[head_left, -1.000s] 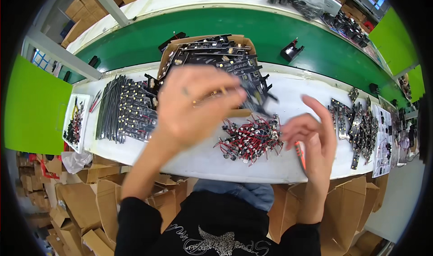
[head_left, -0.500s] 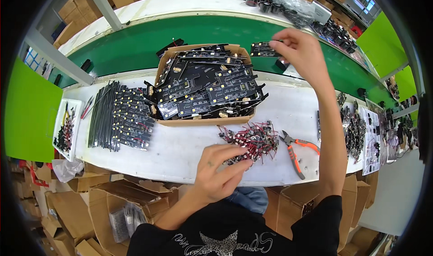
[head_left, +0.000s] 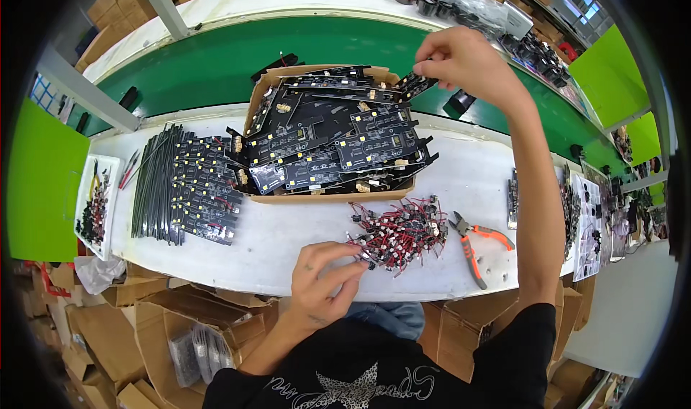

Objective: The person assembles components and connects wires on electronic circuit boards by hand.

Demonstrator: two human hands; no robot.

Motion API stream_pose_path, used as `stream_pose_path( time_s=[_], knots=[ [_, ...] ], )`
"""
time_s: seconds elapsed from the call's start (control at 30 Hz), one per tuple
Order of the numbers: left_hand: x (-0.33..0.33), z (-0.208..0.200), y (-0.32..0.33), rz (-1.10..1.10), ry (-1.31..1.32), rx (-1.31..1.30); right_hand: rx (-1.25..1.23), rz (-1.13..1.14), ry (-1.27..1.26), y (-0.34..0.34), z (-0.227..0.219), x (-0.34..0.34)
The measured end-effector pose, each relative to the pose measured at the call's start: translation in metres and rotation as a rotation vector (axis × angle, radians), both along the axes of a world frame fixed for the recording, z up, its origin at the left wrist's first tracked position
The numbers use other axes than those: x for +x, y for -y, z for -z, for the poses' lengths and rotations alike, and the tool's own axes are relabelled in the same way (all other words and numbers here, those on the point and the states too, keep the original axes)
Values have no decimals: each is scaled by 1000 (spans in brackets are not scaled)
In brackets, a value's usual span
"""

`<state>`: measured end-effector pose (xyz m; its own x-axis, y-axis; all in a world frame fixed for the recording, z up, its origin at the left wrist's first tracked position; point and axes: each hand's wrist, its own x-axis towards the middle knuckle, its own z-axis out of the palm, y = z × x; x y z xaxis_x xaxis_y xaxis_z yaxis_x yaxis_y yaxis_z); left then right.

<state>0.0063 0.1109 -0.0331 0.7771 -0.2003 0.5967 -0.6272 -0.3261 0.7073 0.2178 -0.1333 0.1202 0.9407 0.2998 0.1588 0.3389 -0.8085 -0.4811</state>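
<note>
My right hand [head_left: 464, 67] is raised over the green strip, with thumb and fingers closed on a black circuit board [head_left: 415, 86]. The board is tilted and meets the far right corner of an open cardboard box [head_left: 327, 196] heaped with similar boards. At the left edge of a pile of small parts with red and black wires [head_left: 403, 232], my left hand [head_left: 324, 283] is closed in a pinch. A tiny dark wired part [head_left: 369, 263] shows at its fingertips; its details are too small to make out.
Diagonal cutters [head_left: 473, 247] with orange-grey handles lie right of the pile. Left of the box are rows of circuit boards [head_left: 205, 189] with long black strips. A white tray [head_left: 114, 186] of small parts sits at the far left. Green belt [head_left: 216, 67] runs behind the table.
My right hand has moved left with the circuit board, which now tilts against the box corner. My left hand has drawn back leftward from over the pile to its edge.
</note>
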Motion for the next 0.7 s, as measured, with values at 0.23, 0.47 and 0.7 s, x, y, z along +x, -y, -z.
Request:
stream_pose_path(
  time_s=[0.23, 0.47, 0.7],
  knots=[
    [1, -1, 0, 13, 0, 14, -148, -45, -177, -8, -2, 36],
    [1, -3, 0, 11, -4, 23, -100, 4, -280, -5, 18, 47],
    [-1, -1, 1, 17, -6, 42, -28, 100, -181, 2, 34, 23]
  ],
)
